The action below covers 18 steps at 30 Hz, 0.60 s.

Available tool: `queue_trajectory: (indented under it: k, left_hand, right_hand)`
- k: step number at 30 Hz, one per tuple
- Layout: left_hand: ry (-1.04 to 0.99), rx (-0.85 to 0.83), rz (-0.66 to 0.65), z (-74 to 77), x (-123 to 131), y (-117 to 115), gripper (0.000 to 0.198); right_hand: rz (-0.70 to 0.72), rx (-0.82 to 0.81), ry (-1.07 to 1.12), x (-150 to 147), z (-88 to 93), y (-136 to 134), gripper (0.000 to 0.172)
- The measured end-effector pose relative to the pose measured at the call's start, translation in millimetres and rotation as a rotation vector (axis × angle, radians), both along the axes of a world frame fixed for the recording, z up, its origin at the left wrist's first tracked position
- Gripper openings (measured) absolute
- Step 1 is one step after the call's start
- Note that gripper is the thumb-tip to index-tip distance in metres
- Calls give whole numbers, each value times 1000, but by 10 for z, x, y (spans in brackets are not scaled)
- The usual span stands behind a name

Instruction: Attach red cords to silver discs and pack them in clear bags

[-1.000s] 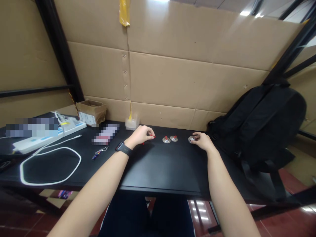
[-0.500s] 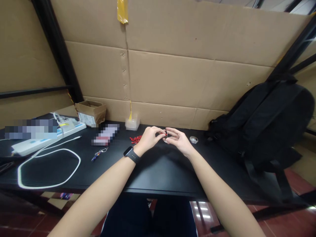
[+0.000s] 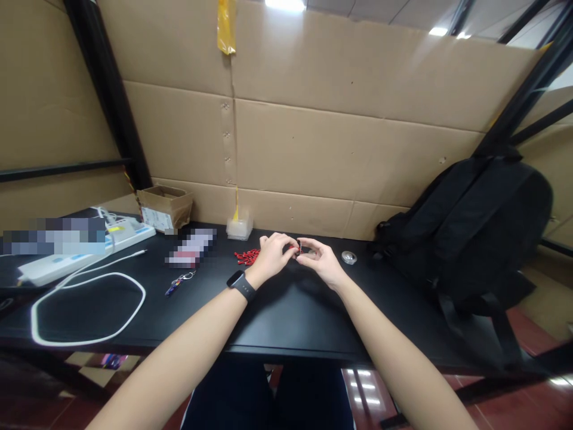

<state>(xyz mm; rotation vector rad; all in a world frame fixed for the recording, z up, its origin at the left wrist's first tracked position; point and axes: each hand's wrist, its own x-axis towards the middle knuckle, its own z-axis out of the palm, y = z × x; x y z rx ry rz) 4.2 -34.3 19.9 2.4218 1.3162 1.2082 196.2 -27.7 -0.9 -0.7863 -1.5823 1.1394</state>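
Observation:
Above the table, my left hand, with a dark watch on its wrist, pinches a small red piece between thumb and fingertips. Facing it, my right hand has thumb and fingers curved around a small clear item with a dark edge, largely covered by the fingers. The fingertips of both hands almost meet there. A pile of red pieces lies on the table just left of my left hand. To the right of my right hand rests a round clear plastic case.
Clear plastic boxes stand stacked near the cardboard wall. Leftward are an open cardboard box, a keychain, a white cable and a power strip. A black backpack takes up the table's right end.
The view has tilted up slightly. My hands stay together at the same spot, with the right fingers a little more bent around the clear item.

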Motion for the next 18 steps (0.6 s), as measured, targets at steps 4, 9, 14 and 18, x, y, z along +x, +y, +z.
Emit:
queue_trajectory:
  k: [4,9,14,18]
  left_hand:
    - [-18,5,1,-26,25,-8,11]
    - [-28,-12,10,-99,37,40,9]
    - [-71,-24,17,-130,44,81,8]
    - [-119,-13,18,-86,50,59,6]
  right_hand:
    - [-25,-20,-24,10,1,-8,59]
    - [-39,-24,-57,-28,5,-42,59]
    - [-116,37,-99,-66,22,-46,55]
    - [-106,58,-34,-51,42,-18,37]
